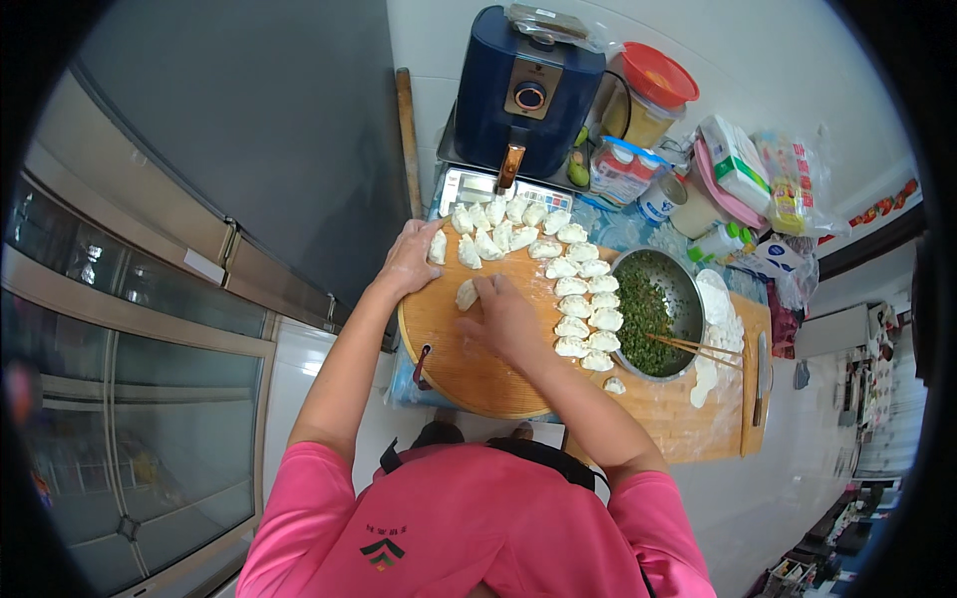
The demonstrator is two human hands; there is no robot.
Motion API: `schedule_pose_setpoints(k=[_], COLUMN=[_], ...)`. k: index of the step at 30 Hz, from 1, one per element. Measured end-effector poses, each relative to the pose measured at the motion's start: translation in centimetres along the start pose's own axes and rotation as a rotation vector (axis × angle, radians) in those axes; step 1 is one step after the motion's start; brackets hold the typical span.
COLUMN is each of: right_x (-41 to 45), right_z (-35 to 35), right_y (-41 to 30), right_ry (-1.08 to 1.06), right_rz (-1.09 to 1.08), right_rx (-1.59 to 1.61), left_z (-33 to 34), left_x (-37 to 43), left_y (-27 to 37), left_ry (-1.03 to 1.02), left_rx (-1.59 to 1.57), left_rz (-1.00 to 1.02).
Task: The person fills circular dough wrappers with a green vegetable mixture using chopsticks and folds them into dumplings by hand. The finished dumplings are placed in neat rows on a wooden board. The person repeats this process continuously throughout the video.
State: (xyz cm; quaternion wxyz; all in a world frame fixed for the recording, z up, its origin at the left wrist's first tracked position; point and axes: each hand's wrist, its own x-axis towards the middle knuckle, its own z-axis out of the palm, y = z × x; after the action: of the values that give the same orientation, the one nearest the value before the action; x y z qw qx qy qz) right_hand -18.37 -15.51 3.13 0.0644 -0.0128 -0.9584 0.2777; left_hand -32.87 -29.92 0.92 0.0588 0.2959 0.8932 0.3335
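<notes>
My left hand (410, 258) rests at the left edge of a round wooden board (478, 374), thumb spread from the fingers. Close to its fingertips lies a dumpling (437, 247). Over the middle of the board, my right hand (505, 314) has its fingers against another pleated dumpling (466, 295); whether it grips that dumpling is not clear. Rows of white dumplings (573, 306) line the board's far and right sides. A steel bowl (691, 299) beside them holds chopped green filling (644, 318) and a pair of chopsticks (695, 346).
Flat dough wrappers (714, 329) lie right of the bowl on a floured rectangular board (673, 426), with a rolling pin (748, 396) and knife (761, 374). Behind stand a digital scale (467, 185), a blue air fryer (486, 97) and several packages (736, 164). One lone dumpling (614, 385) sits nearer me.
</notes>
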Motion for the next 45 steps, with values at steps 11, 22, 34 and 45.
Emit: schedule_pose_setpoints(k=[11,22,34,45], right_x=[1.7,2.3,4.2,-4.5], right_z=[3.9,3.7,4.9,-3.3], right_y=[0.3,-0.7,-0.8,3.5], right_ry=[0.107,0.254,0.209,0.516], right_rz=[-0.198,-0.187,-0.065,-0.15], right_rx=[-0.006,-0.023,0.124,0.068], left_z=[2.6,1.5,3.0,4.5], left_x=[2.9,-2.5,-1.3,-1.4], left_y=[-0.3,-0.6,0.1,0.8], left_ry=[0.203,0.085,0.271,0.275], left_rx=[0.041,-0.101,-0.138,-0.051], left_rz=[-0.081,-0.137,-0.135,-0.134])
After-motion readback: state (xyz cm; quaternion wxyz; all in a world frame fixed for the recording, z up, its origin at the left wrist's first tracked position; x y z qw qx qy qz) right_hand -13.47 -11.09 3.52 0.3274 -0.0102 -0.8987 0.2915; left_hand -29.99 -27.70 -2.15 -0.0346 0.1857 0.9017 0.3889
